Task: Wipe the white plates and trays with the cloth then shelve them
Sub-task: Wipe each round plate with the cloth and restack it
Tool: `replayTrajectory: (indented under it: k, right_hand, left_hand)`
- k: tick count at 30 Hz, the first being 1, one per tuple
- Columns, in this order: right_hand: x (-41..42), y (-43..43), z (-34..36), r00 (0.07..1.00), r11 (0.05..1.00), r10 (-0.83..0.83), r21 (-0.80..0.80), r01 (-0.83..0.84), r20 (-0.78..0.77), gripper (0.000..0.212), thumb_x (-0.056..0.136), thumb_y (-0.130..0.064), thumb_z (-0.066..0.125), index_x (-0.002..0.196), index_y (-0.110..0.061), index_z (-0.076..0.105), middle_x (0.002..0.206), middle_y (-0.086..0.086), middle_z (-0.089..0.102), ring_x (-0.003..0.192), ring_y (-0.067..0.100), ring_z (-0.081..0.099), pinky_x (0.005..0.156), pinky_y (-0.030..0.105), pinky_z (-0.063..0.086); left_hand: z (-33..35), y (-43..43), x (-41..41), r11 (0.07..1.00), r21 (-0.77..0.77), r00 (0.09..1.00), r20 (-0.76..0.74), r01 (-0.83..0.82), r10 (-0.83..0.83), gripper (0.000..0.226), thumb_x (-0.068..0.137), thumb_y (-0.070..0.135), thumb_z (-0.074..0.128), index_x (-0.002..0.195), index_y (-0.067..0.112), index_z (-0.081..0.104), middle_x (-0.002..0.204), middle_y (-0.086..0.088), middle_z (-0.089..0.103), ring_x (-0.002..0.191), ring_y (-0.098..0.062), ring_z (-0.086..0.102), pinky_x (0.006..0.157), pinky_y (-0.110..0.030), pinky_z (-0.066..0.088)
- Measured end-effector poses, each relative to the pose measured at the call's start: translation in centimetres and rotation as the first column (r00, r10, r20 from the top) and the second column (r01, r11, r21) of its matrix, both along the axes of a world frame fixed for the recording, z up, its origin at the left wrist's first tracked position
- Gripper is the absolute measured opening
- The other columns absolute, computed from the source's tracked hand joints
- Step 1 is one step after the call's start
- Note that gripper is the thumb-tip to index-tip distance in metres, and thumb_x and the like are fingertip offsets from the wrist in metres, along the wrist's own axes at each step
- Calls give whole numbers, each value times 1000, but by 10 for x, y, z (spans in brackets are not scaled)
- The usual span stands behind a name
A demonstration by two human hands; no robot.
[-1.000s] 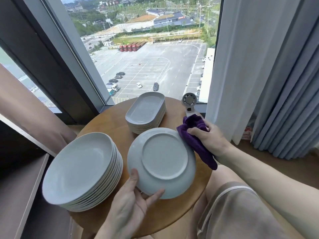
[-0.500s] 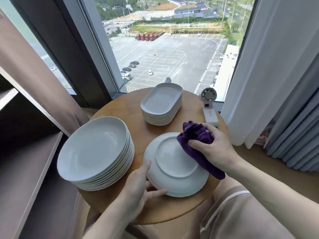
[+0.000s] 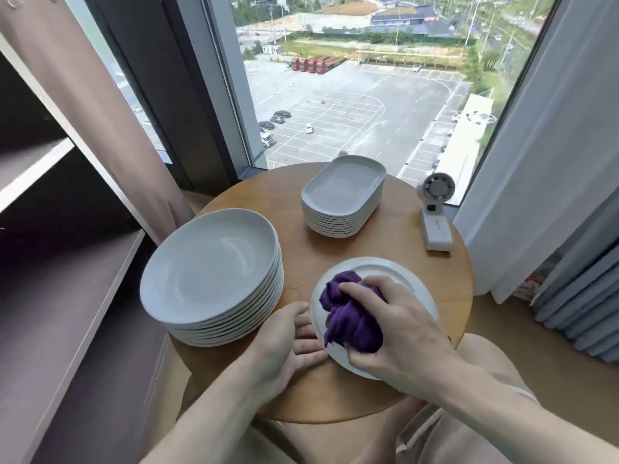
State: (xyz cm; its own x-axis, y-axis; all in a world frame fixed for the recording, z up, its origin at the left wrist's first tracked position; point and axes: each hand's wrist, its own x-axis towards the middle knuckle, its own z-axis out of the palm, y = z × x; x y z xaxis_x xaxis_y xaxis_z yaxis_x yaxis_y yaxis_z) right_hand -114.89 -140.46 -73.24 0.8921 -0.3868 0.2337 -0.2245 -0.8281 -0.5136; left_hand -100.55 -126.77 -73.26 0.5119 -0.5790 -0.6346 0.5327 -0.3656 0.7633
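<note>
Counter (image 3: 385, 236): right fingers (image 3: 355, 288) grip cloth (image 3: 348, 316), wiping upturned plate (image 3: 395, 272); left fingers (image 3: 310, 344) flat at rim. Next, likely onto shelf (image 3: 67, 313), left.

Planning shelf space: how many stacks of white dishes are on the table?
2: round white plates stacked at left, oblong white trays stacked farther back. None seems hidden.

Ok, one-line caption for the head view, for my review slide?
Right hand presses a purple cloth onto an upside-down white plate the left hand steadies.
</note>
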Motion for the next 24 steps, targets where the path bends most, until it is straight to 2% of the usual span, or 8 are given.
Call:
replayTrajectory:
  k: [2, 4, 7, 10, 12, 16, 19, 24]
  right_hand:
    - [5, 9, 0, 1000, 995, 7, -101, -8, -4, 77, 66, -52, 72, 137, -24, 63, 126, 4, 60, 100, 28, 61, 88, 42, 55]
    - [11, 15, 1, 998, 984, -3, -178, -8, -60, 77, 66, -50, 77, 137, -23, 63, 126, 8, 61, 99, 31, 60, 84, 45, 55]
    - [19, 21, 6, 987, 969, -23, -246, -18, -161, 76, 72, -56, 69, 142, -29, 57, 133, 7, 57, 107, 32, 57, 87, 46, 52]
    - [36, 26, 16, 953, 945, -29, -319, -71, -300, 75, 78, -66, 53, 145, -34, 44, 138, 6, 48, 113, 31, 48, 92, 43, 45]
    - [51, 29, 22, 935, 927, -26, -358, -109, -353, 70, 81, -67, 58, 139, -32, 44, 135, 7, 45, 113, 32, 44, 90, 44, 39]
    - [79, 30, 32, 903, 887, -18, -425, -183, -428, 55, 81, -57, 67, 123, -24, 55, 123, 7, 46, 108, 33, 44, 77, 41, 29]
    - [97, 21, 34, 886, 909, -28, -382, -170, -462, 51, 81, -55, 68, 120, -24, 58, 122, 7, 47, 108, 32, 44, 78, 41, 29]
    - [112, -11, 34, 896, 989, -37, -146, -32, -442, 58, 78, -67, 67, 124, -33, 58, 115, 1, 46, 108, 32, 46, 90, 42, 43]
  left_hand:
    - [-1, 0, 1, 999, -29, 999, 21, 26, -25, 47, 104, 41, 43, 93, 14, 80, 86, -8, 76, 80, -24, 75, 75, -39, 61]
    - [0, 1, -1, 998, -27, 997, 46, 61, -60, 49, 103, 49, 43, 88, 25, 82, 84, -2, 76, 82, -21, 73, 87, -44, 60]
    - [-2, 0, -2, 996, -55, 997, 30, 73, -72, 43, 102, 55, 43, 105, 31, 79, 100, -4, 77, 91, -23, 71, 100, -52, 55]
    - [-3, 1, -3, 990, -105, 996, 17, 92, -91, 42, 103, 60, 38, 124, 41, 68, 116, -1, 75, 98, -22, 68, 100, -55, 54]
    - [-2, 1, -1, 990, -113, 996, 7, 87, -87, 42, 103, 62, 35, 131, 45, 62, 121, 1, 74, 105, -23, 70, 99, -54, 54]
    - [-1, 1, 3, 996, -77, 999, -2, 44, -45, 47, 102, 64, 29, 131, 44, 61, 120, 4, 74, 102, -26, 72, 87, -48, 56]
    - [-2, 1, 4, 998, -47, 999, 6, 32, -32, 53, 100, 68, 29, 125, 38, 65, 113, -3, 76, 101, -30, 73, 80, -41, 57]
    - [-8, 2, 8, 998, 2, 996, 60, 68, -68, 60, 98, 63, 45, 117, 14, 72, 100, -10, 78, 92, -27, 74, 73, -36, 57]
